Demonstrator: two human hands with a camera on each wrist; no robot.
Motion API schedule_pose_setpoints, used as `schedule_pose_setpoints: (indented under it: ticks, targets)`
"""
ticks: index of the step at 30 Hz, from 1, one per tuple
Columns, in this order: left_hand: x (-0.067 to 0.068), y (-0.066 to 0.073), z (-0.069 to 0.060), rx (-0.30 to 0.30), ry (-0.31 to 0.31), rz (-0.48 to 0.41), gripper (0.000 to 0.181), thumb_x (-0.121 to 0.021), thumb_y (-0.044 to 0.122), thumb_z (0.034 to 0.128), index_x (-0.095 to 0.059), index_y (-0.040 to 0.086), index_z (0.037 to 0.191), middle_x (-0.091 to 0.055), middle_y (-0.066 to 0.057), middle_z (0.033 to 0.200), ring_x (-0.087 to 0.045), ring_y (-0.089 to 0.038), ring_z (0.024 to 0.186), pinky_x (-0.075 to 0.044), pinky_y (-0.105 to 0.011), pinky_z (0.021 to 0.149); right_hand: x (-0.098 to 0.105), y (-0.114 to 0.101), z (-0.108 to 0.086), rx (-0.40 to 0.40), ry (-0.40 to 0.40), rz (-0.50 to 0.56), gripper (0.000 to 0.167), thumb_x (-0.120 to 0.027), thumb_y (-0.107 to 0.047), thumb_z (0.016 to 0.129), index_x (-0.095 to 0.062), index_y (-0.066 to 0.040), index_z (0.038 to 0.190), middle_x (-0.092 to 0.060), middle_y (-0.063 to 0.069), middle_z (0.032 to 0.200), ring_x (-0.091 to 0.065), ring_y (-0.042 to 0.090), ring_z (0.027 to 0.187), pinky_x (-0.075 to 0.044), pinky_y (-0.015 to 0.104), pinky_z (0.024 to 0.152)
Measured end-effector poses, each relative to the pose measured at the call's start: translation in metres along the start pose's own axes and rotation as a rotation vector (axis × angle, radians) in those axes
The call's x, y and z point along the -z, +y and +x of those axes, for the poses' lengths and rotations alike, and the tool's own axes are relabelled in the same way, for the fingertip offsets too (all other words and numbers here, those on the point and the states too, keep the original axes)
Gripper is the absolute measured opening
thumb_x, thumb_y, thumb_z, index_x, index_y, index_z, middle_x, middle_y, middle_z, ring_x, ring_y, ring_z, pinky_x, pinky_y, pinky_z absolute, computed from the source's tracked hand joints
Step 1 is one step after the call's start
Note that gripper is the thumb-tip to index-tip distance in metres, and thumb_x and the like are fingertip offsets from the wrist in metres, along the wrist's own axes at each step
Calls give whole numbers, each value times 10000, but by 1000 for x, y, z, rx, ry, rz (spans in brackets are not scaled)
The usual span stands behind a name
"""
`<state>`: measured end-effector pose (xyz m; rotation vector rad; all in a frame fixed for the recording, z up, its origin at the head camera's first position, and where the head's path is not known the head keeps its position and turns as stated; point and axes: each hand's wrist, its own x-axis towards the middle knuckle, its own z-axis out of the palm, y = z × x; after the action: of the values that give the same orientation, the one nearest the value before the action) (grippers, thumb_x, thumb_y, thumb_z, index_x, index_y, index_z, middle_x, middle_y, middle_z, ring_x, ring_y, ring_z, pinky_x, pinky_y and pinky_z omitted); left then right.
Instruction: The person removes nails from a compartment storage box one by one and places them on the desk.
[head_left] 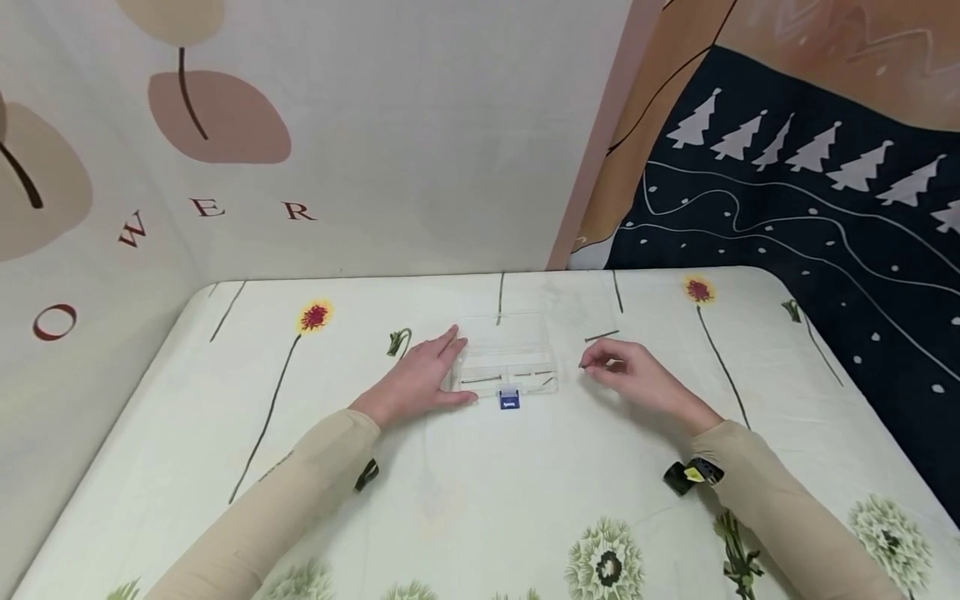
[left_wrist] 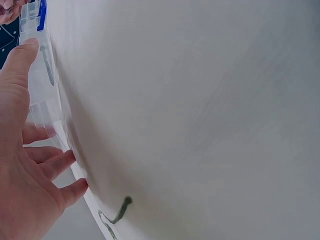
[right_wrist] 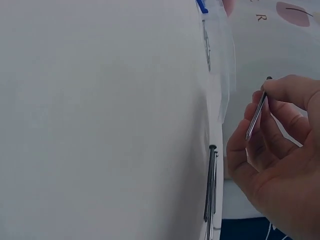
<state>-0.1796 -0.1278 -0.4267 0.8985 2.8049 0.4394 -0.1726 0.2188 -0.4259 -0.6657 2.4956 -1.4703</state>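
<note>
White and flowery, the desk (head_left: 427,500) sits by a pale backdrop (head_left: 420,167). At the left, the left hand (head_left: 423,373) is spread along the side of a clear box (head_left: 506,360). That box looks light and stiff, and might slide or crack, so its sides seem best to hold. Thin nails (head_left: 482,380) lie inside, behind a blue latch (head_left: 509,400). Further right, the right hand (head_left: 626,371) pinches one nail (right_wrist: 257,112) near its dark end, above the desk. It looks hard, light and a bit slippery, so fingertips suit it. More loose nails (right_wrist: 210,185) lie near that hand.
</note>
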Motion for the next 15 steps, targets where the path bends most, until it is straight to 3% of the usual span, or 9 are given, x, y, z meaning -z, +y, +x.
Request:
schedule_pose_setpoints:
  ticks: [9,15]
  targets:
    - [-1,0,-1,6,-3,12,905,-625,571,872,-326,-39,1471,-197,-237,1552,-344,-405,1346,-285,-489,1101,12,9,-10,-31,-45,-47,83,-625,-4,920,-672,-5,988,-649,78,1004,-570,189,924,-482,282,864]
    - [-1,0,-1,9,-9,17,905,-614,573,878,-319,-42,1473,-188,-236,1555,-324,-395,1360,-275,-490,1106,25,13,-16,-62,-21,-132,99,-613,-12,929,-669,-11,1011,-658,79,1012,-588,177,925,-490,262,850]
